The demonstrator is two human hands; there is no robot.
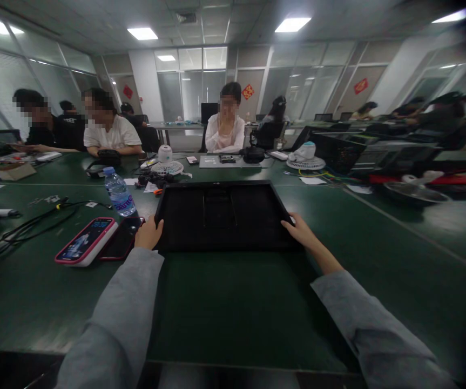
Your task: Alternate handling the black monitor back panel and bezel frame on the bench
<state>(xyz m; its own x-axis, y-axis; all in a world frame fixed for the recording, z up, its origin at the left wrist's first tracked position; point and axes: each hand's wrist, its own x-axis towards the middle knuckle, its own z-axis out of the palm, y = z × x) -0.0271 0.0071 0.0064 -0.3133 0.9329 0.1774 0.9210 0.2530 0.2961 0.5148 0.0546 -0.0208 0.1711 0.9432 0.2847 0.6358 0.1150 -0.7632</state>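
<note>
A wide black monitor casing (252, 216) with a raised rim and a rectangular shape in its middle is in front of me, over the green table. My left hand (149, 233) grips its left side, thumb on the near face. On the opposite side my right hand (301, 231) holds the edge, its other fingers mostly hidden behind. I cannot tell if the casing touches the table. Close to my left hand lie a dark phone (122, 237) and a phone in a pink and white case (86, 241). A water bottle (119, 192) stands just behind them.
Cables (26, 229) spread over the table (233, 308) at the left. Farther back are a white fan (165, 162), another fan (306, 158) and a metal bowl (414, 193) at the right. Several people sit around, one person (225, 132) directly across.
</note>
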